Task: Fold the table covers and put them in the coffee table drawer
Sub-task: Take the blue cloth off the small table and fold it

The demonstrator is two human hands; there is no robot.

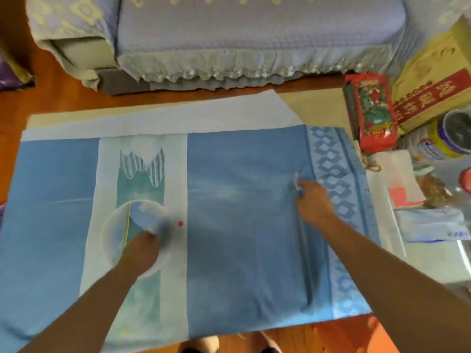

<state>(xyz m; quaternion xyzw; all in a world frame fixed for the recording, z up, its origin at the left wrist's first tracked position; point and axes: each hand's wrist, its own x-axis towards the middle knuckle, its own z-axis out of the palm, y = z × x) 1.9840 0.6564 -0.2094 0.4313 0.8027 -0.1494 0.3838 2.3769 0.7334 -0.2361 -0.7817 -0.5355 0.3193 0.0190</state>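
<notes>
A blue table cover [242, 225] lies spread flat over the coffee table, with a pale strip bearing a teal mountain pattern at left and a diamond-patterned border [334, 179] at right. My left hand [141, 247] rests on the pale strip near a round printed motif; it is blurred. My right hand [312, 198] pinches a small fold of the blue cloth beside the patterned border. A lighter layer of cloth [178, 118] shows along the far edge. No drawer is in view.
A sofa with a lilac cover [254, 34] stands beyond the table. At the right end sit a red packet [369, 110], a yellow-red carton [433, 90], a jar [451, 138], and plastic bags [433, 225]. Wooden floor [331, 337] shows below the near edge.
</notes>
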